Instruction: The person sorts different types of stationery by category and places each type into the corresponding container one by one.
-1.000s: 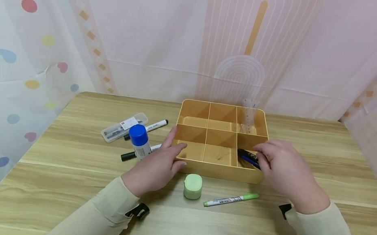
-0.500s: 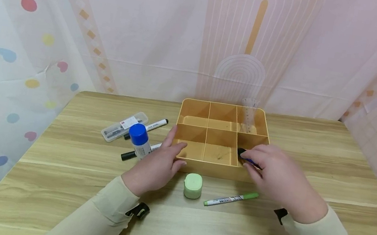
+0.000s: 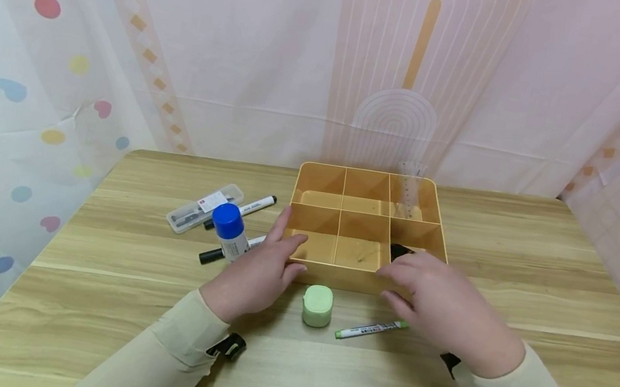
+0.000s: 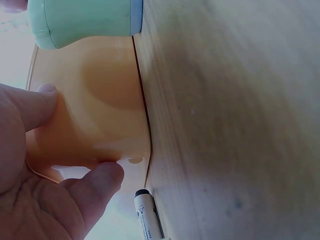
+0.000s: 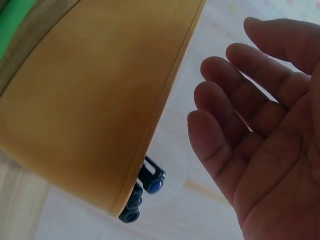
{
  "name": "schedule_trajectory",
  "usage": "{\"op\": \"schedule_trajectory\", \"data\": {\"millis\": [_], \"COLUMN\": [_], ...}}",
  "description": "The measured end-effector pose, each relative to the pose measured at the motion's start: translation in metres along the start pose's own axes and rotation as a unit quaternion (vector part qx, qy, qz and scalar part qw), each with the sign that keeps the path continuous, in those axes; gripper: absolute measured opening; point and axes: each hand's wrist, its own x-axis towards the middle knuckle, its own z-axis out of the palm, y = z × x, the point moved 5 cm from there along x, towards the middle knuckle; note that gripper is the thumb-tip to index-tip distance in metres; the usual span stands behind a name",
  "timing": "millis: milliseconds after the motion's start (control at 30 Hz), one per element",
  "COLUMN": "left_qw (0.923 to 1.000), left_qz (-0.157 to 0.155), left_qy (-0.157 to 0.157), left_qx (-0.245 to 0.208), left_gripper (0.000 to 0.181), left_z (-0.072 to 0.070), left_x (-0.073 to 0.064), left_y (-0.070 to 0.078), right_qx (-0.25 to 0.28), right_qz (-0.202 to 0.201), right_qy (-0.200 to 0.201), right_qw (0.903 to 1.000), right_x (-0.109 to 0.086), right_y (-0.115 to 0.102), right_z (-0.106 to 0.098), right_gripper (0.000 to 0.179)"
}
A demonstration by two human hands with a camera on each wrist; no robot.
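"Orange box [image 3: 342,277], one, six compartments, upright on the worktop [image 3: 316,384]. Which entry am I checking?"

"Dark pens [image 5: 152,185]: in the front right compartment, ends poking above the rim, one end blue. I cannot tell the exact count."

"Right hand [image 3: 455,311], condition?"

"Fingers loosely curved and apart, nothing held. My right wrist view shows a gap between the fingertips and the box; the hand hangs near the front right corner."

"Left hand [image 3: 257,276]?"

"Spread, laid against the front left corner, pinching nothing that I can make out. I rate it a sound brace: light contact, enough to stop a slide, too little to tip the box."

"Handling notes for the right?"

"I judge clearance at the front rim the point to mind. Raised fingertips suit best, since brushing the pen ends could lever them out. I also want the wrist high: the green marker [image 3: 369,329], partly hidden by that hand, could roll if nudged."

"Neighbouring stock?"

"Pale green container [image 3: 317,310], one, just before the front wall. Glue stick [image 3: 228,224], blue cap, one, apparently standing beside the left hand; I rate it easiest to knock, so small left movements only. Clear ruler [image 3: 408,190], one, upright in the back right compartment."
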Motion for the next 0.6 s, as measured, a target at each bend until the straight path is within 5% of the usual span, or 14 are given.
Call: {"op": "schedule_trajectory", "data": {"millis": [600], "left_qw": [1.0000], "left_qz": [-0.005], "left_qy": [-0.004], "left_qx": [-0.002], "left_gripper": [0.058], "left_z": [0.001], "left_x": [0.001], "left_y": [-0.001], "right_qx": [0.006], "right_qz": [-0.037], "right_qy": [-0.091], "right_qw": [0.9951], "right_x": [0.002], "right_y": [-0.012], "right_z": [0.023], "right_gripper": [0.017]}}
